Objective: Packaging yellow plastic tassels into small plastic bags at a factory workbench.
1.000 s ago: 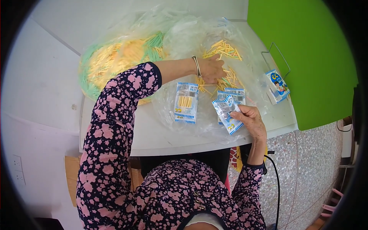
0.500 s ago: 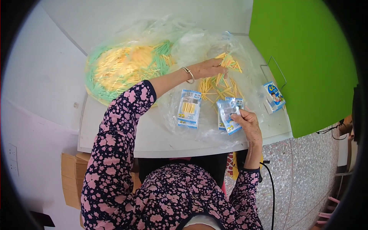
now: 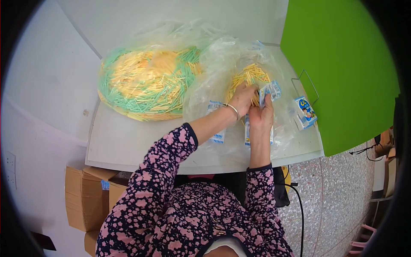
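Observation:
My left hand (image 3: 242, 99), with a bangle on its wrist, is closed around a small bunch of thin yellow sticks (image 3: 255, 100). Close beside it, my right hand (image 3: 262, 116) pinches a small blue-and-white sachet (image 3: 270, 89). The bunch is at the sachet's left side; whether any sticks are inside it I cannot tell. Just beyond the hands lies a loose pile of yellow sticks (image 3: 253, 70) on clear plastic. Another sachet (image 3: 217, 135) lies partly hidden under my left forearm. More sachets (image 3: 247, 133) lie beneath my right wrist.
A big clear bag (image 3: 145, 81) full of yellow and green sticks stands at the left. On the right are a blue-and-white box (image 3: 305, 112), a bent wire stand (image 3: 317, 88) and a green panel (image 3: 342, 77). Open cardboard boxes (image 3: 87, 199) sit below the table's left side.
My left hand has come nearer from the stick pile with a bunch. My right hand has lifted the sachet up and away from me to meet it.

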Demonstrator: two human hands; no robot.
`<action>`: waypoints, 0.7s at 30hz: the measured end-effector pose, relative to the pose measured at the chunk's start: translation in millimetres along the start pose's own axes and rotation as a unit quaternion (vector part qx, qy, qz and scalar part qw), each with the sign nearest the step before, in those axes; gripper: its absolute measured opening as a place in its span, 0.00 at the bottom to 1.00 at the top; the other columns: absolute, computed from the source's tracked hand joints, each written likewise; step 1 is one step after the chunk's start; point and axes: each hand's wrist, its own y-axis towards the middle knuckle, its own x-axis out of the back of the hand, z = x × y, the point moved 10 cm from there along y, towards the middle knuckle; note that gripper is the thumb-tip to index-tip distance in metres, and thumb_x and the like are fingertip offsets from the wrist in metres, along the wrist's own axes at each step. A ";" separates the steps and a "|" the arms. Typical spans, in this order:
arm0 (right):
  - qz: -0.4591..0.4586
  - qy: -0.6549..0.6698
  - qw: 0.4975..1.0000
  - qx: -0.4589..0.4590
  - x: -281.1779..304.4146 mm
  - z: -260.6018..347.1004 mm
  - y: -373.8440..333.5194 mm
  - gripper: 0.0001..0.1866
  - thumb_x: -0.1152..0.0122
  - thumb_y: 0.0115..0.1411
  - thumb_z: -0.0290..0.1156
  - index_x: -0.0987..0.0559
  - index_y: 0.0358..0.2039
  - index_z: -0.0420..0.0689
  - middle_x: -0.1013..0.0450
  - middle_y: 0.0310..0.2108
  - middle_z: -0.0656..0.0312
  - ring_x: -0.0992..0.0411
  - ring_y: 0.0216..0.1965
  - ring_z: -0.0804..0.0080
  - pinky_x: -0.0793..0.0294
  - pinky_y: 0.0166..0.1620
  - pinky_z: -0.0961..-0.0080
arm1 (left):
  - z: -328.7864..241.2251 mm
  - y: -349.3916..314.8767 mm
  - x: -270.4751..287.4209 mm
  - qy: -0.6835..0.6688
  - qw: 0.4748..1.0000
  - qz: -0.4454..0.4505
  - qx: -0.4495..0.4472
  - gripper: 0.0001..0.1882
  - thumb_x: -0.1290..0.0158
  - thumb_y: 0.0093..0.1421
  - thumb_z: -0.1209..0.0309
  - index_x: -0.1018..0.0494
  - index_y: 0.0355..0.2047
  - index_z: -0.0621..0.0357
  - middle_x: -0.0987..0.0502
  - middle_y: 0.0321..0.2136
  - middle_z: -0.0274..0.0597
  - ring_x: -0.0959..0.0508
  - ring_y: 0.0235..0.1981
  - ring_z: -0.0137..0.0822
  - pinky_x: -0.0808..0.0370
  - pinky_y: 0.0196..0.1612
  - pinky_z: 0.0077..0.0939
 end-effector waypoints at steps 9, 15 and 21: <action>-0.034 0.022 0.999 0.017 4.5 -1.9 0.8 0.13 0.53 0.62 0.33 0.30 0.43 0.39 0.28 0.41 0.58 0.30 0.42 0.69 0.31 0.48 0.73 | -11.2 -24.2 -7.6 -0.041 0.995 -0.022 -0.086 0.08 0.54 0.55 0.81 0.35 0.36 0.64 0.28 0.29 0.42 0.25 0.29 0.31 0.26 0.28 0.23; -0.017 0.014 1.000 0.014 4.3 -4.3 4.2 0.13 0.51 0.61 0.32 0.30 0.44 0.39 0.29 0.41 0.58 0.30 0.42 0.68 0.32 0.49 0.73 | -8.5 -20.1 -1.7 -0.024 0.997 -0.032 -0.066 0.04 0.54 0.57 0.78 0.33 0.34 0.64 0.27 0.26 0.39 0.27 0.25 0.28 0.28 0.26 0.22; 0.034 -0.027 0.998 0.042 -8.3 8.7 7.8 0.14 0.50 0.60 0.31 0.31 0.45 0.38 0.29 0.42 0.58 0.31 0.44 0.68 0.33 0.51 0.71 | -17.9 -12.4 1.1 -0.004 0.998 -0.028 -0.054 0.10 0.60 0.61 0.75 0.35 0.40 0.68 0.27 0.34 0.46 0.24 0.34 0.34 0.24 0.36 0.28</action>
